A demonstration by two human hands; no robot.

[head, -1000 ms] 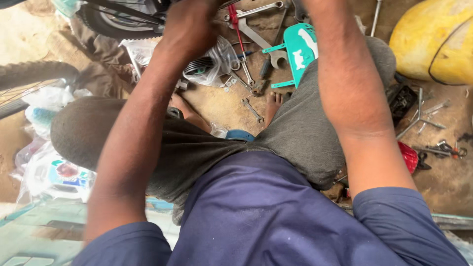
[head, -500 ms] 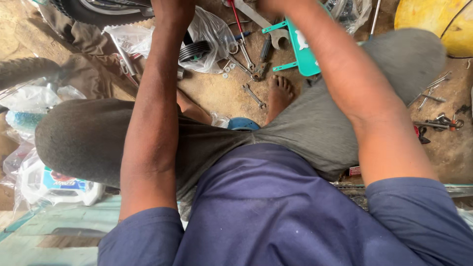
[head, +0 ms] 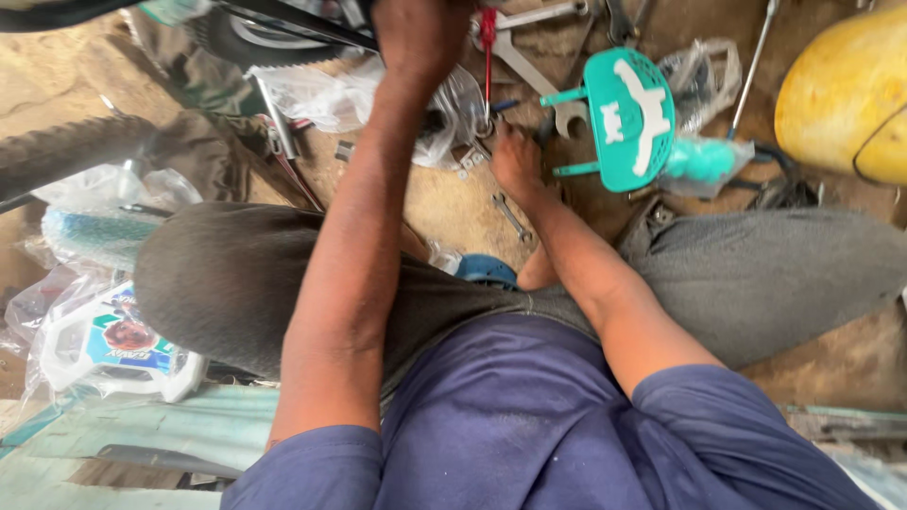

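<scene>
bare dirt (head: pixel 453 203) lies open between wrench (head: pixel 511 216) and plastic bag (head: pixel 444 113).

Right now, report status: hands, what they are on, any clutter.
Left hand up at bike frame, grip unclear. Right hand down among loose spanners. Teal part and plastic bags crowd close.

A teal plastic seat (head: pixel 631 113) with a white pattern sits at one o'clock. At two o'clock, a yellow rounded container (head: pixel 846 94). A screwdriver (head: pixel 487 33) with a red handle stands at twelve o'clock. A black tyre (head: pixel 71 151) lies at ten o'clock. The trousers (head: pixel 217 274) are grey, the shirt (head: pixel 529 425) dark blue. At eight o'clock, a white packet (head: pixel 113 345) carries blue, green and red print. A silver spanner (head: pixel 511 216) lies on brown dirt ground (head: pixel 444 203).
</scene>
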